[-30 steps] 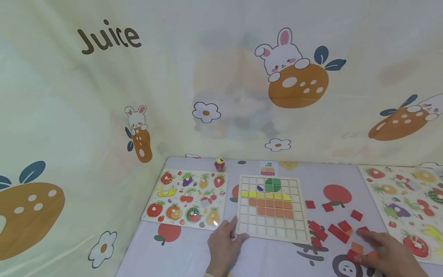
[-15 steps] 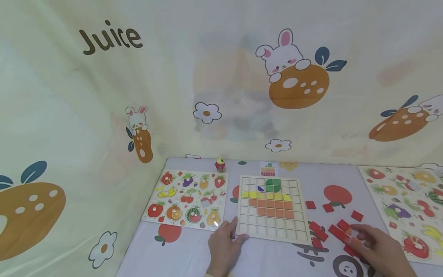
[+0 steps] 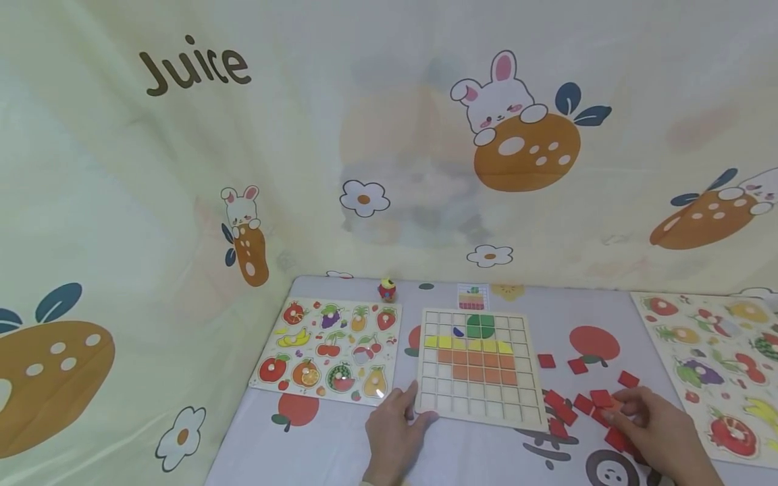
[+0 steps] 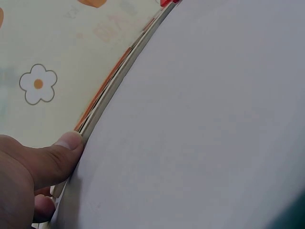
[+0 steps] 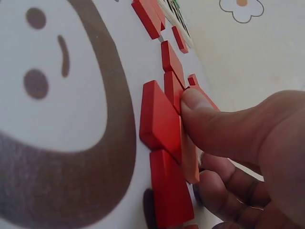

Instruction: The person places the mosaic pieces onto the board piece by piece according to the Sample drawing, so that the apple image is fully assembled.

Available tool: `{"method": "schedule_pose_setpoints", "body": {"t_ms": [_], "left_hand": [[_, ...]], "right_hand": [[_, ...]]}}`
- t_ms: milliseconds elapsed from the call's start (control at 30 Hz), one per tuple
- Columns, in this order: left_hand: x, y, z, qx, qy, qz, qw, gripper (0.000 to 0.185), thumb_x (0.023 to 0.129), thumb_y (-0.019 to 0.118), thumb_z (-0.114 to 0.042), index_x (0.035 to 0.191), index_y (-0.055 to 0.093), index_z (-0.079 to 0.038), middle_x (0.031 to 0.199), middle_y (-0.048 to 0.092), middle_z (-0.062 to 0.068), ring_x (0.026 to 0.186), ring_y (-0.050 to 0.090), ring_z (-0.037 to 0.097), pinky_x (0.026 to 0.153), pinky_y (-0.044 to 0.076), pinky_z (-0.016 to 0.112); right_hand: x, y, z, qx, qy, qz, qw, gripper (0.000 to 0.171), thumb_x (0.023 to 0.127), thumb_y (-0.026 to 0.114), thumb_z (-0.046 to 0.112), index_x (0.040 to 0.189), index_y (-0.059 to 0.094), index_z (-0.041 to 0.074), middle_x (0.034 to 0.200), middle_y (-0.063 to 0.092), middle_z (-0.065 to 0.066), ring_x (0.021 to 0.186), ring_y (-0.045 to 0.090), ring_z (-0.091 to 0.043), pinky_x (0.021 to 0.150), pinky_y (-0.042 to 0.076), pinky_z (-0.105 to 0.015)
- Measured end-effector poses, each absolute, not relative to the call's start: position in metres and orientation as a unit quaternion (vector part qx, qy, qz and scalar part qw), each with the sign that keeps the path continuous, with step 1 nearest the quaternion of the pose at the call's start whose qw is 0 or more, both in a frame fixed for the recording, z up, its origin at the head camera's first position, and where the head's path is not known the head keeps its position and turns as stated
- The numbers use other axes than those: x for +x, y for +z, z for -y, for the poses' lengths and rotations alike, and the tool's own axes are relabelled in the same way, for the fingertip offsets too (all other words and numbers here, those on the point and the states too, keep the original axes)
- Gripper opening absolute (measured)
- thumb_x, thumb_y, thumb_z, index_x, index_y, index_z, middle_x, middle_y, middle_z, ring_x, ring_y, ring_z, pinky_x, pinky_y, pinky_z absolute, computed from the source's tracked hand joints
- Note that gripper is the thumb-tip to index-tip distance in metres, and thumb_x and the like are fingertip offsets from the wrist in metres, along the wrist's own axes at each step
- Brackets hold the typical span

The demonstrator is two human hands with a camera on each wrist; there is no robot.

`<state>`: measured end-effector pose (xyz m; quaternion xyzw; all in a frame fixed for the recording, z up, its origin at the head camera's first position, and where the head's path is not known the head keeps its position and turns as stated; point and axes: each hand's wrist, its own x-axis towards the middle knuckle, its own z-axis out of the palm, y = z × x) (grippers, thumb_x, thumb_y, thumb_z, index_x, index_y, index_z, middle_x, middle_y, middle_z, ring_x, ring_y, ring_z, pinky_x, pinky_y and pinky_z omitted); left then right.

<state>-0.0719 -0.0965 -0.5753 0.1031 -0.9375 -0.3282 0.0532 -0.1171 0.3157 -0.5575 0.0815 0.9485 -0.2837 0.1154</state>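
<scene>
Right wrist view alone shows right hand (image 5: 238,157) apparently pinching orange tile (image 5: 189,157).

A wooden grid board (image 3: 477,405) lies flat on the counter, its upper rows filled with green, yellow and orange tiles, its lower rows bare. The left hand (image 3: 394,432) rests at its near left corner, thumb against the edge. Just right of the board, the right hand (image 3: 659,426) pinches an orange tile (image 5: 189,157) among scattered red tiles (image 3: 583,403).
</scene>
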Motion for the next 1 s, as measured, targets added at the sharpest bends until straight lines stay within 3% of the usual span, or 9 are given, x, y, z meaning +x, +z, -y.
{"method": "schedule_pose_setpoints", "body": {"t_ms": [300,600,867,1000], "left_hand": [[-0.071,-0.572,0.096,0.105,-0.335,0.935,0.048,0.069,0.078,0.091,-0.047,0.140,0.070,-0.025,0.073,0.044,-0.017,0.064,0.034,-0.001,0.063,0.029,0.021],[-0.072,-0.572,0.096,0.102,-0.330,0.937,0.057,0.068,0.078,0.092,-0.045,0.140,0.071,-0.025,0.072,0.043,-0.017,0.063,0.034,-0.001,0.062,0.029,0.020],[-0.073,-0.572,0.097,0.107,-0.329,0.936,0.058,0.068,0.078,0.092,-0.045,0.139,0.071,-0.025,0.073,0.043,-0.018,0.063,0.035,-0.001,0.062,0.030,0.020],[-0.073,-0.571,0.097,0.107,-0.330,0.936,0.059,0.068,0.077,0.092,-0.045,0.138,0.071,-0.026,0.073,0.044,-0.018,0.062,0.034,-0.001,0.061,0.030,0.020]], "right_hand": [[-0.118,-0.563,-0.323,0.111,-0.296,-0.941,0.119,0.072,0.093,0.076,0.058,0.120,0.062,-0.007,0.089,0.073,-0.009,0.075,0.062,-0.017,0.063,0.051,-0.031],[-0.124,-0.545,-0.326,0.095,-0.315,-0.935,0.131,0.084,0.101,0.054,0.071,0.143,0.052,-0.002,0.103,0.074,-0.018,0.079,0.067,-0.018,0.059,0.055,-0.032],[-0.134,-0.537,-0.290,0.067,-0.350,-0.934,0.032,0.064,0.097,0.073,0.058,0.134,0.066,0.006,0.092,0.078,-0.008,0.073,0.068,-0.013,0.057,0.052,-0.025],[-0.140,-0.537,-0.263,0.075,-0.378,-0.923,-0.003,0.068,0.091,0.080,0.056,0.135,0.068,0.006,0.099,0.078,-0.013,0.076,0.069,-0.012,0.060,0.053,-0.021]]}}
